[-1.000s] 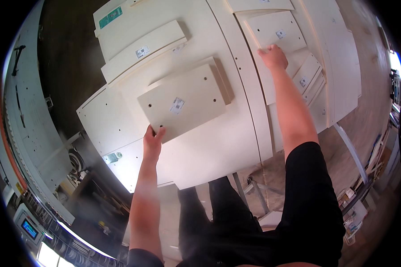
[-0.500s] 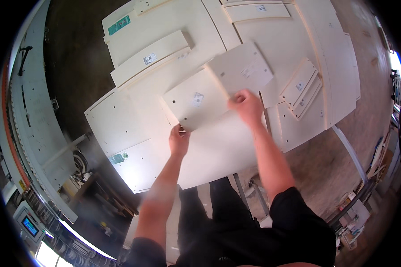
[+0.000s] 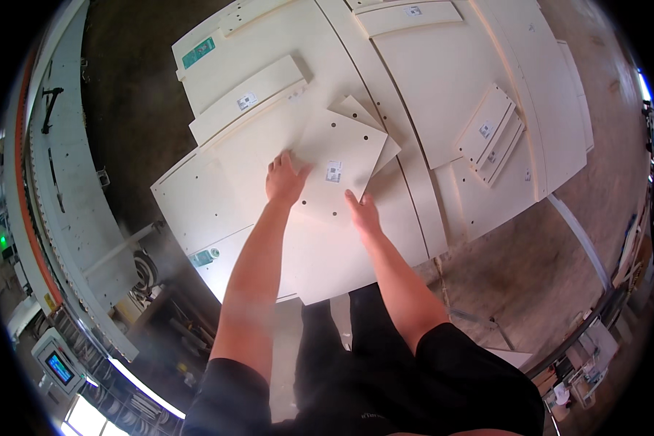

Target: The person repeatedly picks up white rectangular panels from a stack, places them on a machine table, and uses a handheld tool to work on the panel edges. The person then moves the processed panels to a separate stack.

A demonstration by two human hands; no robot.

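Note:
A white rectangular panel (image 3: 338,152) with dark round holes and a printed label lies turned on top of a second white panel (image 3: 391,151), whose corner sticks out at its upper right. My left hand (image 3: 286,180) rests at the left edge of the upper panel, fingers spread and thumb reaching toward the label. At the lower right edge, my right hand (image 3: 365,212) pinches this panel, thumb over its face and a finger along its outer side. Beneath everything lie large white boards (image 3: 232,182) in a stack.
Narrow labelled strips (image 3: 489,134) lie stacked to the right. Another labelled strip (image 3: 251,98) sits at the upper left, and one more (image 3: 408,16) at the far side. A long machine (image 3: 102,211) with a small control screen (image 3: 59,368) runs along the left.
The labelled upper panel has turned and now overlaps the other panel, which lay beside it. My left hand moved up to its left edge; my right hand moved left and down.

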